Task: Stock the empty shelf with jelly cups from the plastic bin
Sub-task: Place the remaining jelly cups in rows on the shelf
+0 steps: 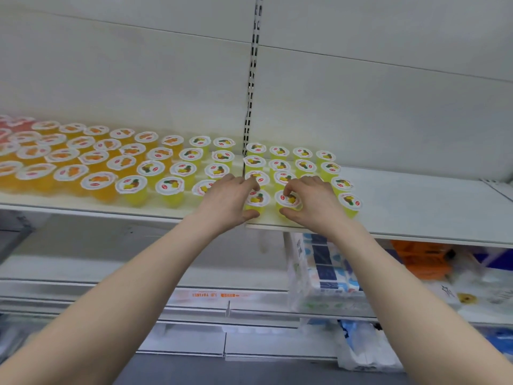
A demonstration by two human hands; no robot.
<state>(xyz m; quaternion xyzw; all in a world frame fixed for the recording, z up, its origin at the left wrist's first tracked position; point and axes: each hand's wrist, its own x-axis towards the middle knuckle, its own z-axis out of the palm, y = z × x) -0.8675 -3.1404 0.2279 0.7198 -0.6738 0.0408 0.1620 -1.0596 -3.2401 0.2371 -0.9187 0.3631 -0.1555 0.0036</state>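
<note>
The white shelf (416,201) carries rows of small sealed jelly cups, each a clear tub of coloured jelly under a printed foil lid. Yellow cups (305,165) stand on both sides of the slotted upright (251,87). Further left of it they give way to orange cups (94,158), and at the far left a few reddish cups (5,126) are cut off at the edge of view.

Just right of the upright, at the shelf's front lip, the left hand (230,200) has thumb and fingers curled around a front cup (258,200). The right hand (313,200) grips the neighbouring cup (290,200) the same way (thumb low on the tub, fingertips over the lid). I cannot tell whether these two rest on the board or are lifted slightly. The right hand partly hides a cup behind it.

Below and right of the upright, a blue-and-white wrapped pack (327,270) and other packages are too blurred to read.
</note>
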